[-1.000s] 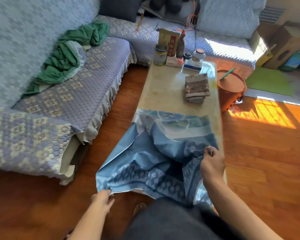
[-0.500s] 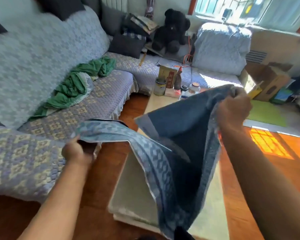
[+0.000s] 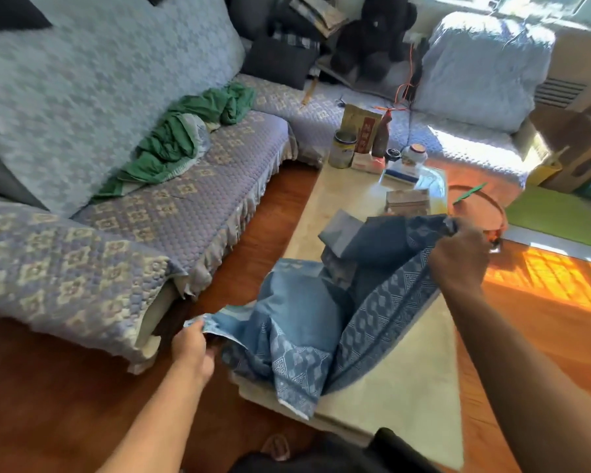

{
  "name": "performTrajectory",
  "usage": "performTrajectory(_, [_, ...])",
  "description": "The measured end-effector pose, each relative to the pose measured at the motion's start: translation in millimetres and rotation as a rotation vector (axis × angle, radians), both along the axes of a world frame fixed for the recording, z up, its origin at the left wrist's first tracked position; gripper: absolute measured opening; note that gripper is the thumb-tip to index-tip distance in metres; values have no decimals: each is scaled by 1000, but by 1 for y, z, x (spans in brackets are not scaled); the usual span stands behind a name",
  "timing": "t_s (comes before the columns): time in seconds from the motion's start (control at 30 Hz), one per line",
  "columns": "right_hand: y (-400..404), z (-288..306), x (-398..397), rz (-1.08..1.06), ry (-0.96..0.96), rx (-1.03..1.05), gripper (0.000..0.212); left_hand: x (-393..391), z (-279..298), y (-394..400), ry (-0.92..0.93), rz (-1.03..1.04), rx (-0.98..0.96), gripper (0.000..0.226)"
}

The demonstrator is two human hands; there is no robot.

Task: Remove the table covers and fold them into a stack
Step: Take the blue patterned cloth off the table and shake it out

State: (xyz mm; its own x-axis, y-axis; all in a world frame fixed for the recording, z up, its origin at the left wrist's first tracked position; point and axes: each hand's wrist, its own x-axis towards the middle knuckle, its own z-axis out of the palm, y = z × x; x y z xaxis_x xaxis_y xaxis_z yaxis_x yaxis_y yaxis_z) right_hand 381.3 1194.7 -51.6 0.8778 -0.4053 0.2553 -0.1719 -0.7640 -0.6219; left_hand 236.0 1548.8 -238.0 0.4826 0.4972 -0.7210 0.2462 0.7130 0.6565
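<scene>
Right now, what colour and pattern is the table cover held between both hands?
Blue table cover, plain centre with a geometric diamond-and-key border; seen in the head view.

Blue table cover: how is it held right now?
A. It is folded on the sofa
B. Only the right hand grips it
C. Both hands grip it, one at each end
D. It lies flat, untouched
C: the left hand pinches one corner of the blue table cover and the right hand grips the far end, raised above the table.

Green cloth (image 3: 181, 145) lies crumpled on the sofa (image 3: 157, 206). A tin (image 3: 344, 149), box (image 3: 361, 133) and bottle (image 3: 381, 135) stand at the table's far end.
</scene>
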Motion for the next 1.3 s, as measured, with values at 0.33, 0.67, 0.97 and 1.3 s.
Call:
performTrajectory(0.33, [108, 30, -10, 362, 3, 135, 22, 40, 176, -45, -608, -339, 165, 25])
performTrajectory(0.67, [158, 8, -102, 298, -24, 645, 31, 22, 176, -122, -449, -349, 647, 12])
performTrajectory(0.97, [153, -14, -123, 223, -78, 700, 14, 11, 160, -138, -387, -250, 397, 14])
performTrajectory(1.3, [154, -20, -125, 231, -80, 642, 37, 2, 152, -138, -334, -289, 689, 16])
